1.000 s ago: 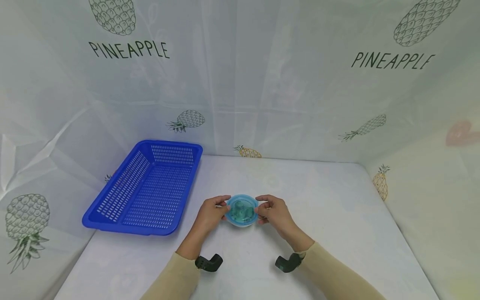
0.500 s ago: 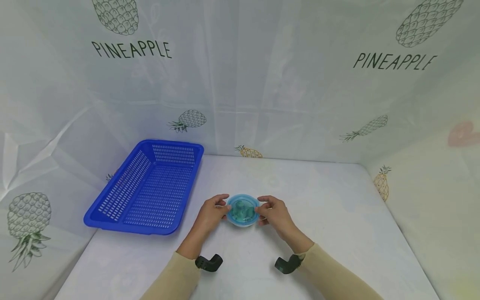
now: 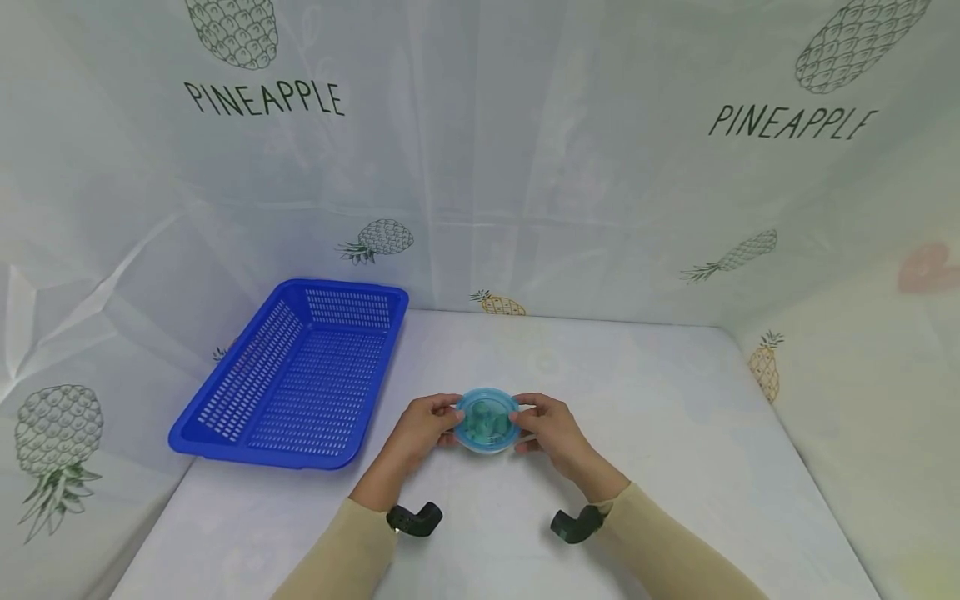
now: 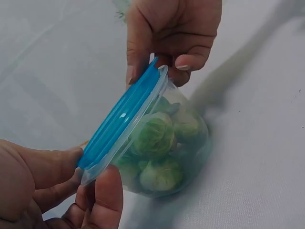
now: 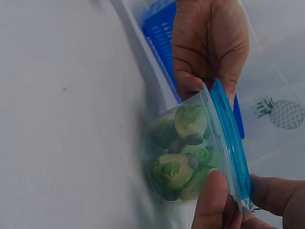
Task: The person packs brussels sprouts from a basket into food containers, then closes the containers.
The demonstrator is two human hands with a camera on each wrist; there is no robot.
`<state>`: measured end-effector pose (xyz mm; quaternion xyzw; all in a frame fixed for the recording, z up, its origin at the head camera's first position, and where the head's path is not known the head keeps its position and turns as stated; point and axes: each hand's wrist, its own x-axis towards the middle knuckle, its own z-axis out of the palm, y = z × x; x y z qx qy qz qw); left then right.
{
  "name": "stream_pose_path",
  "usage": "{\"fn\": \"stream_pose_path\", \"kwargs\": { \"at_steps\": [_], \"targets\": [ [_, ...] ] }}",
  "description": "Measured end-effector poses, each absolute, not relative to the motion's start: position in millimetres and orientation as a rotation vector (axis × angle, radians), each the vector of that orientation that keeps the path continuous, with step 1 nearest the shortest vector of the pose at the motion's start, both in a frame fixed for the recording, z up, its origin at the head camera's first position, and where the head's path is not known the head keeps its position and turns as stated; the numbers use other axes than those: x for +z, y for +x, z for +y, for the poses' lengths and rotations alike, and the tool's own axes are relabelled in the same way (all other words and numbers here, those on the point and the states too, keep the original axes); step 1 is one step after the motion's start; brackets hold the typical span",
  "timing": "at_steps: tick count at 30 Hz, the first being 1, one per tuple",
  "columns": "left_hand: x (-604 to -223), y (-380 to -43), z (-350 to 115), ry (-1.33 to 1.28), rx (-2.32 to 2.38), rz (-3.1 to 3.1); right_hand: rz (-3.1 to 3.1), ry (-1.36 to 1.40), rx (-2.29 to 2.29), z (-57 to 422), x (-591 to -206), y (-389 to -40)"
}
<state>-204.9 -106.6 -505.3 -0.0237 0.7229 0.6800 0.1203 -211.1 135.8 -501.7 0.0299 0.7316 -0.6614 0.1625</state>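
A round clear plastic container (image 4: 198, 148) with a blue lid (image 3: 487, 423) stands on the table in front of me. Several Brussels sprouts (image 5: 174, 171) show through its wall. My left hand (image 3: 422, 428) pinches the rim on the left, thumb on the lid's edge and fingers curled below. On the opposite side my right hand (image 3: 553, 430) does the same, with its thumb on the lid and fingertips under the rim. In the left wrist view the lid lies over the container's mouth, with the clear rim (image 4: 102, 168) showing just beneath it.
A blue perforated plastic basket (image 3: 315, 392) stands at the left of the white table (image 3: 645, 400). White curtains (image 3: 495, 167) printed with pineapples rise behind and along both sides. A dark camera mount is worn on each wrist.
The fingers of both hands have closed in on the rim; the left index finger has come down slightly. The container stays in about the same place, and the basket is unmoved.
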Motion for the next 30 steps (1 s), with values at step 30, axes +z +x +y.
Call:
{"fn": "stream_pose_path", "kwargs": {
  "at_steps": [30],
  "targets": [
    [-499,-201,-103,-0.137,1.97,2.197,2.147,0.136,-1.931,134,-497,-200]
  ]
}}
